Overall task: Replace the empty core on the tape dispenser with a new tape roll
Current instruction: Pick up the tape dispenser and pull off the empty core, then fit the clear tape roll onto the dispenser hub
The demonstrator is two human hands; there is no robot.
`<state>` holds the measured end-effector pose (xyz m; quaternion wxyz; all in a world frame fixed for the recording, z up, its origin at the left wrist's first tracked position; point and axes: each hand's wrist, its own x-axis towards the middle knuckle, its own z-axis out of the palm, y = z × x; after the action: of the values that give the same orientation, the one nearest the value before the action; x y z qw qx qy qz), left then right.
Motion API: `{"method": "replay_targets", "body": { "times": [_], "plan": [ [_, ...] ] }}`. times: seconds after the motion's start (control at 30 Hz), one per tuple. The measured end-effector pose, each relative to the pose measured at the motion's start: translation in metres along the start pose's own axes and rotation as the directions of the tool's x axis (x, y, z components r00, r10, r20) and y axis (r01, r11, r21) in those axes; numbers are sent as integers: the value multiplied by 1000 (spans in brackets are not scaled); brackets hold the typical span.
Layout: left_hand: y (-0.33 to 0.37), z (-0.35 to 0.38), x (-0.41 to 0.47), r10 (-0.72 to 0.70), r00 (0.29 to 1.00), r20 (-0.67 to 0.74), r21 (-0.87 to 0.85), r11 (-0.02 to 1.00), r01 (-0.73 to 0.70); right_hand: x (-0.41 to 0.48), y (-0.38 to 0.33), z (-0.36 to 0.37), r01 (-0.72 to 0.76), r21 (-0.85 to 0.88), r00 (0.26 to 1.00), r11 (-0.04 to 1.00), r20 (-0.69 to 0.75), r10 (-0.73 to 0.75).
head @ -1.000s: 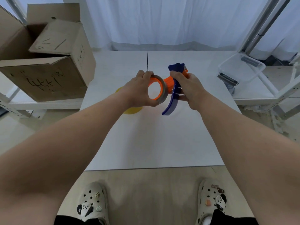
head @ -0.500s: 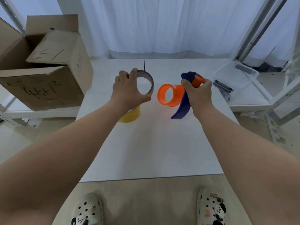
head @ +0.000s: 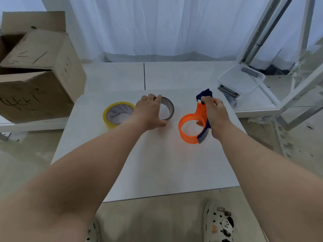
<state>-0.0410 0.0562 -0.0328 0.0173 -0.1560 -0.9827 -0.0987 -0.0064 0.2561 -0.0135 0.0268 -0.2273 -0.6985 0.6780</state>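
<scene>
Bright, even daylight filters through the white curtain (head: 157,23) at the top of the frame, leaving only faint soft shadows on the pale table (head: 157,163), while wide-angle distortion bends the edges and the cardboard box (head: 35,75) at upper left looks slightly motion-blurred.

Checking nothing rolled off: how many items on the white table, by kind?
Full tape roll: 1
Empty core, under the left hand: 1
Tape dispenser, held by the right hand: 1
Total: 3
</scene>
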Motion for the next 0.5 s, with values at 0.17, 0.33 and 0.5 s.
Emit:
{"method": "replay_targets", "body": {
  "times": [0.17,0.33,0.5],
  "plan": [
    [1,14,9,-92,995,33,51,995,91,6,8,-1,-67,-67,997,996,43,70],
    [-7,22,9,-67,993,94,215,976,46,4,9,12,-53,-53,994,997,95,58],
    [-6,-1,-1,9,999,-36,-142,990,-14,1,3,25,-20,-88,990,996,139,33]
  ]
}}
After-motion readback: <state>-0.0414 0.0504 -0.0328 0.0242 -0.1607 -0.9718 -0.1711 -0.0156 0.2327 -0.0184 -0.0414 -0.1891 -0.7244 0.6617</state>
